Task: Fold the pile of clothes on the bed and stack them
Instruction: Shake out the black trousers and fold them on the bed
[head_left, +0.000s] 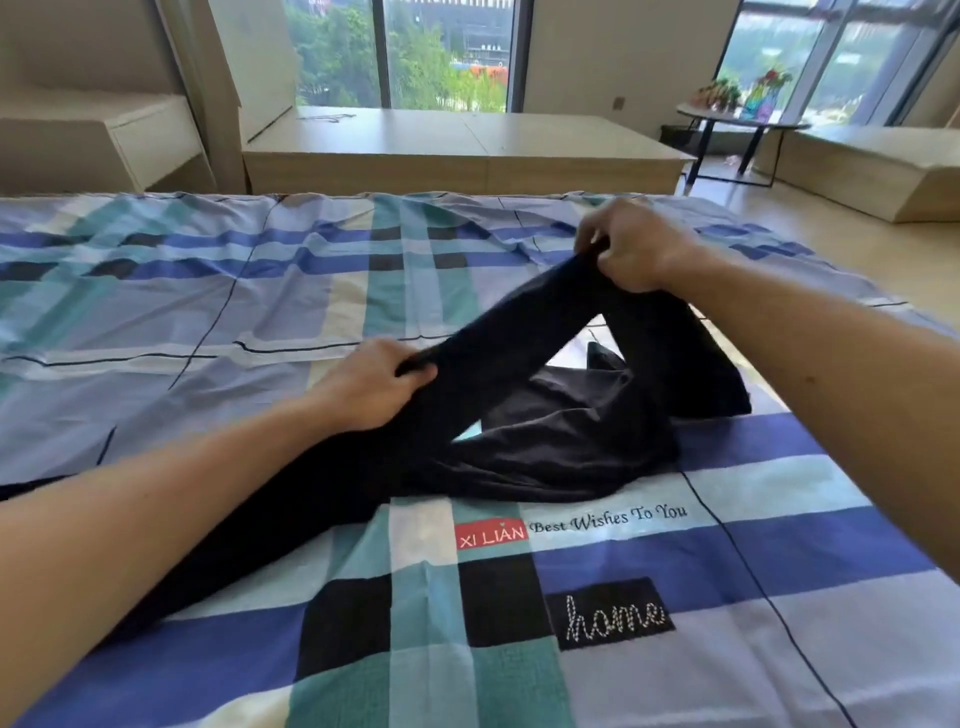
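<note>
Head view: dark garment (545, 447) lies mid-frame on the plaid bed (208, 291).
Left hand (369, 384): pinches one stretch of its edge, low, centre.
Right hand (628, 249): grips the same edge higher, upper right.
Technique: keep the edge taut between both hands, lay it flat, smooth wrinkles before folding.

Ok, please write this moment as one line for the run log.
left hand: grips black garment | right hand: grips it, raised | rest: lies on bed
</note>
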